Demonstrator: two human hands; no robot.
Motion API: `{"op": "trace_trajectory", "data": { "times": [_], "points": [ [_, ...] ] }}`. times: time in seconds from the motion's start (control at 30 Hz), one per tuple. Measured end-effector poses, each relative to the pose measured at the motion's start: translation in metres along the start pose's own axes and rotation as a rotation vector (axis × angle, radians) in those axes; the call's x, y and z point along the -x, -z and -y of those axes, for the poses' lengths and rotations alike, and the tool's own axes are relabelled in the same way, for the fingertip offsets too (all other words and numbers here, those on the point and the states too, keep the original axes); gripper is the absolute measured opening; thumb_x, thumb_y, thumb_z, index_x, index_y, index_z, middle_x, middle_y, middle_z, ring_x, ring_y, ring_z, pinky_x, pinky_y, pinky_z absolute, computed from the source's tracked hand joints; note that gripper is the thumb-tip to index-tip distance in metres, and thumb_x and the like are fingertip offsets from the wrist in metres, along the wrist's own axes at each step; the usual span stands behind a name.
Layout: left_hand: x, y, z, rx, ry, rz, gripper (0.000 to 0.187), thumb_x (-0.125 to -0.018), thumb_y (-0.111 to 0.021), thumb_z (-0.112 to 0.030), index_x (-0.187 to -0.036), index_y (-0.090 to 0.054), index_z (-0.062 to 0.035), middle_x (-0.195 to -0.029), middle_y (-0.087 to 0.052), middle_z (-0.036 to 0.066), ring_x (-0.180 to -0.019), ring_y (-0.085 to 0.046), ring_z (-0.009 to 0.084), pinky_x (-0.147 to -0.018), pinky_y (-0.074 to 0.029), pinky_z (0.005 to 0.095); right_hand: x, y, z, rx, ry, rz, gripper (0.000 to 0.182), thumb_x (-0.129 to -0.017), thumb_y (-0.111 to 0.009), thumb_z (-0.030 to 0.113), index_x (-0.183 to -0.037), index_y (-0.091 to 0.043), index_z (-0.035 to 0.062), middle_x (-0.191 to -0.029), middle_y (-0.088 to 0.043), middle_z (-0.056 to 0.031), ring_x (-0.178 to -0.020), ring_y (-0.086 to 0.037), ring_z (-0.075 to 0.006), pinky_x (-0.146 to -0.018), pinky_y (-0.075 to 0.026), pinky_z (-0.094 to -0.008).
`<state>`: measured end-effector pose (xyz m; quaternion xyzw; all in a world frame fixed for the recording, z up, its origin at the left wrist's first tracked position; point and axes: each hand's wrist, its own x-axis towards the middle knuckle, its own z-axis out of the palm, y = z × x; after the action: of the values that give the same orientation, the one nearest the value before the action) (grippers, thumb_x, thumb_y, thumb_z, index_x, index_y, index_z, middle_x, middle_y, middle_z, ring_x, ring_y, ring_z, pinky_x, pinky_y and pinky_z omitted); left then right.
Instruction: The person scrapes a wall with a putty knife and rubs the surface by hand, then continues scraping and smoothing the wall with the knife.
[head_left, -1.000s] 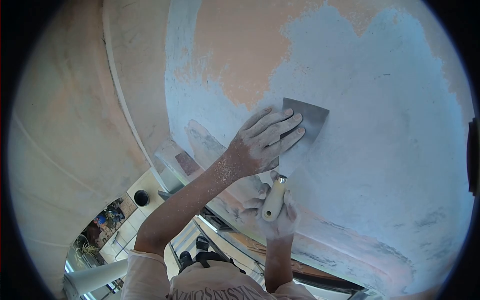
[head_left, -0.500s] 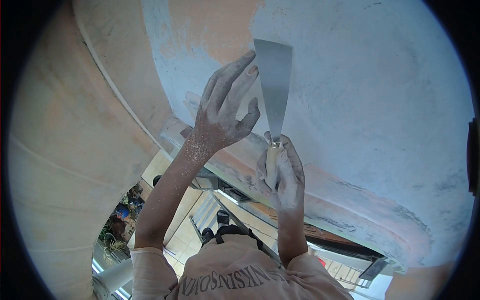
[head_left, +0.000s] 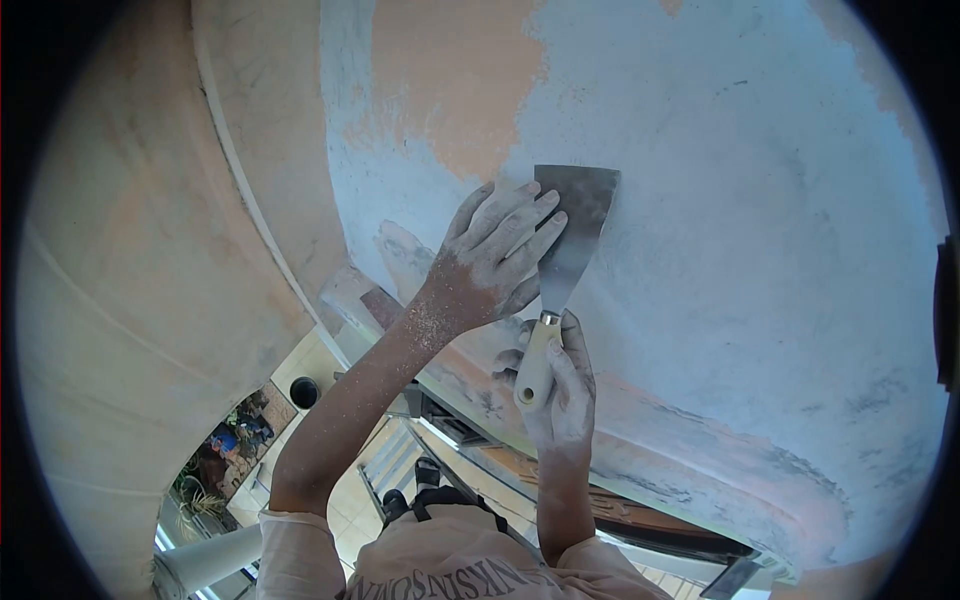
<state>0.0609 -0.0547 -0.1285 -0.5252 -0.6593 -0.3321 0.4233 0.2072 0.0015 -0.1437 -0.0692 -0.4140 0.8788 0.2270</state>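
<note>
My right hand (head_left: 565, 385) is wrapped around the pale handle of a putty knife (head_left: 577, 230), whose wide metal blade points up in front of the wall. Dark smudges mark the blade's upper part, and a hole shows at the handle's end. My left hand (head_left: 505, 240), coated in white dust, has its fingers stretched out, their tips over the left side of the blade. White powder also speckles the left wrist. Behind the knife spreads a curved wall (head_left: 720, 270) with a whitish-blue coat and a bare peach patch (head_left: 450, 80).
A rounded ledge (head_left: 700, 455) with rough, dark-stained patches runs below the wall. Beige curved surface (head_left: 140, 280) fills the left side. Far below are a tiled floor, a black bucket (head_left: 304, 392), plants (head_left: 200, 500) and my feet on a metal-framed platform (head_left: 395, 465).
My left hand has moved right, its fingers now over the blade. The putty knife has come lower in view and turned, so the handle's hole shows.
</note>
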Motion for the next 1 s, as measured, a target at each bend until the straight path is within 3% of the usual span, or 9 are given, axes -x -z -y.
{"op": "trace_trajectory", "data": {
  "times": [0.13,0.37,0.47,0.53,0.6,0.67,0.77,0.87,1.0],
  "points": [
    [-0.005,-0.011,0.005,0.075,-0.002,-0.09,0.051,-0.065,-0.058,0.001,-0.115,-0.054,-0.0065,-0.122,-0.053,0.013,-0.117,-0.05,0.0287,-0.1,-0.038,0.0498,-0.004,0.024,-0.004,-0.358,-0.22,0.326,0.041,-0.093,-0.043,0.026,-0.127,-0.033,0.0056,-0.088,-0.047,-0.0066,-0.061,-0.05,-0.0158,-0.05,-0.041,-0.0286],
    [0.012,-0.019,0.002,0.212,-0.018,-0.057,0.052,-0.069,-0.063,-0.015,-0.119,-0.052,-0.0061,-0.13,-0.047,0.011,-0.125,-0.041,0.0273,-0.104,-0.034,0.0498,-0.006,0.02,-0.015,-0.331,-0.113,0.246,0.039,-0.093,-0.043,0.029,-0.122,-0.037,0.0036,-0.08,-0.045,-0.0034,-0.048,-0.035,-0.0061,-0.041,-0.028,-0.0184],
    [0.005,-0.023,0.003,0.222,0.027,-0.057,0.054,-0.069,-0.064,-0.015,-0.121,-0.051,-0.0082,-0.131,-0.047,0.01,-0.127,-0.039,0.0264,-0.107,-0.03,0.0511,-0.01,0.02,-0.018,-0.372,-0.114,0.212,0.038,-0.096,-0.041,0.03,-0.124,-0.032,0.0072,-0.078,-0.047,-0.0033,-0.045,-0.037,-0.0057,-0.036,-0.034,-0.0173],
    [-0.019,-0.025,0.014,0.142,-0.024,-0.127,0.058,-0.079,-0.038,-0.049,-0.118,-0.053,-0.0088,-0.128,-0.05,0.011,-0.123,-0.044,0.0269,-0.105,-0.031,0.0527,-0.017,0.005,-0.003,-0.333,-0.086,0.206,0.037,-0.096,-0.04,0.031,-0.124,-0.032,0.0078,-0.077,-0.047,-0.0025,-0.043,-0.036,-0.0053,-0.035,-0.034,-0.0167],
    [-0.024,-0.03,0.015,0.17,-0.023,-0.173,0.068,-0.083,-0.031,-0.063,-0.117,-0.054,-0.0093,-0.127,-0.052,0.012,-0.122,-0.045,0.0273,-0.104,-0.031,0.0537,-0.018,0.001,0.001,-0.294,-0.065,0.194,0.036,-0.097,-0.038,0.032,-0.123,-0.032,0.0085,-0.076,-0.047,-0.002,-0.042,-0.036,-0.005,-0.034,-0.033,-0.016],
    [-0.019,-0.033,0.008,0.304,0.025,-0.187,0.062,-0.082,-0.041,-0.059,-0.118,-0.054,-0.0098,-0.127,-0.052,0.011,-0.123,-0.044,0.0277,-0.105,-0.028,0.054,-0.012,0.001,-0.004,-0.265,-0.05,0.177,0.035,-0.097,-0.037,0.033,-0.122,-0.032,0.0093,-0.075,-0.047,-0.0018,-0.041,-0.036,-0.0048,-0.033,-0.032,-0.0151],
    [-0.023,-0.031,0.013,0.174,-0.01,-0.124,0.055,-0.08,-0.055,-0.048,-0.12,-0.054,-0.0105,-0.128,-0.051,0.009,-0.123,-0.044,0.0264,-0.107,-0.025,0.0538,-0.019,0.005,-0.003,-0.221,-0.033,0.15,0.034,-0.097,-0.036,0.034,-0.121,-0.032,0.0095,-0.075,-0.047,-0.0019,-0.042,-0.036,-0.0046,-0.033,-0.031,-0.0143],
    [-0.033,-0.02,0.01,0.271,0.07,-0.165,0.052,-0.074,-0.068,-0.035,-0.119,-0.054,-0.0117,-0.129,-0.051,0.006,-0.123,-0.044,0.0237,-0.108,-0.023,0.054,-0.019,-0.006,0.004,-0.274,-0.032,0.216,0.041,-0.097,-0.036,0.03,-0.127,-0.035,0.0021,-0.076,-0.043,-0.0036,-0.044,-0.032,-0.0056,-0.037,-0.027,-0.0177],
    [-0.027,-0.028,0.015,0.175,-0.025,-0.149,0.048,-0.07,-0.071,-0.027,-0.114,-0.057,-0.0148,-0.127,-0.053,0.002,-0.122,-0.046,0.0205,-0.11,-0.021,0.0537,-0.014,0.002,-0.002,-0.222,-0.006,0.128,0.042,-0.097,-0.036,0.031,-0.127,-0.035,0.002,-0.075,-0.043,-0.003,-0.043,-0.031,-0.0052,-0.036,-0.026,-0.0174]
  ]
}}
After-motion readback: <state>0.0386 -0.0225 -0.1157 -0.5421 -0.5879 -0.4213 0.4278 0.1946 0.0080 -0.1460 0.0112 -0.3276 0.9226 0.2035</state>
